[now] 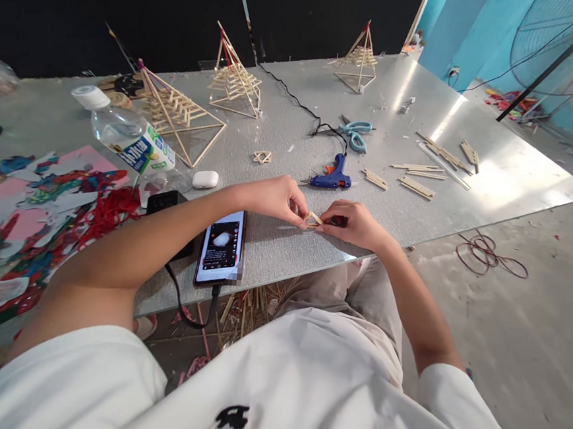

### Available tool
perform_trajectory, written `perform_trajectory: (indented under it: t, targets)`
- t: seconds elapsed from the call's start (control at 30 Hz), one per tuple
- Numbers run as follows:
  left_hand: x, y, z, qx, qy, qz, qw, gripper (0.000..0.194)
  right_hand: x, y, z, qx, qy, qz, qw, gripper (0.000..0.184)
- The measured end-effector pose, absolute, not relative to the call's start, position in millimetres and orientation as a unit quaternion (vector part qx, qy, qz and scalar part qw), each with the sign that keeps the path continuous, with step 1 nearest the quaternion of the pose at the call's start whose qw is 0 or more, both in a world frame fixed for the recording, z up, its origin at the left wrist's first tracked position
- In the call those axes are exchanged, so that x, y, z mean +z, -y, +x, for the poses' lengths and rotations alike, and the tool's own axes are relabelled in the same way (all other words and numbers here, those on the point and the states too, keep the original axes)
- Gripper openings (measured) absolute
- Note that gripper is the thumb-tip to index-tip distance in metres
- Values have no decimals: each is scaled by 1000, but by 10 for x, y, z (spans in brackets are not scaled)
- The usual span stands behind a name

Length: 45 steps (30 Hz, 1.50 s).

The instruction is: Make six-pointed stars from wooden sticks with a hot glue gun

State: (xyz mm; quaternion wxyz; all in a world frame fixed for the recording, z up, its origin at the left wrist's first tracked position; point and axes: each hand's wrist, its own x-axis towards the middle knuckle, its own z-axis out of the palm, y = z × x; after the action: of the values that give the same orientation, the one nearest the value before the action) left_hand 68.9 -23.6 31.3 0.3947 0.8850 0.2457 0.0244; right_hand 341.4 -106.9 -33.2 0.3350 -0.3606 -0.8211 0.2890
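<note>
Between my two hands, just above the table, is a small triangle of wooden sticks. My left hand pinches its left corner, while the fingers of my right hand close on its right side. Beyond them lies a blue glue gun with an orange trigger. A small star made of sticks rests farther to the left. Short sticks lie in little groups to the right of the glue gun, with longer sticks behind.
Stick pyramids stand at the back. Light-blue scissors lie near the black cord. On the left are a phone, a white earbud case, a plastic bottle and red string. The table's front edge runs close to my lap.
</note>
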Motion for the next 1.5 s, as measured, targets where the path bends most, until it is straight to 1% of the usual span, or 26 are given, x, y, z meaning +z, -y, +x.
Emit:
perform_trajectory:
  t: [0.3,0.43,0.7,1.1,1.23,1.37,1.5]
  targets:
    - [298,236,693,26,-244,886,393,43,-355,1063,3445,271,831,-350,336,27]
    - [293,225,682,25,-250,884,395,43,-354,1080,3492,262,839,-340,334,29]
    - [271,207,672,27,-248,884,396,42,-327,1100,3494,265,837,-342,335,19]
    - [278,212,677,29,-237,886,397,42,-325,1095,3487,271,831,-351,335,18]
    - [269,207,681,28,-236,885,399,41,-310,1101,3479,271,830,-355,335,20]
    - [305,190,676,21,-241,869,432,43,-298,1123,3472,286,813,-377,338,22]
    - [381,198,689,35,-264,828,494,44,-261,1154,3458,323,767,-405,379,29]
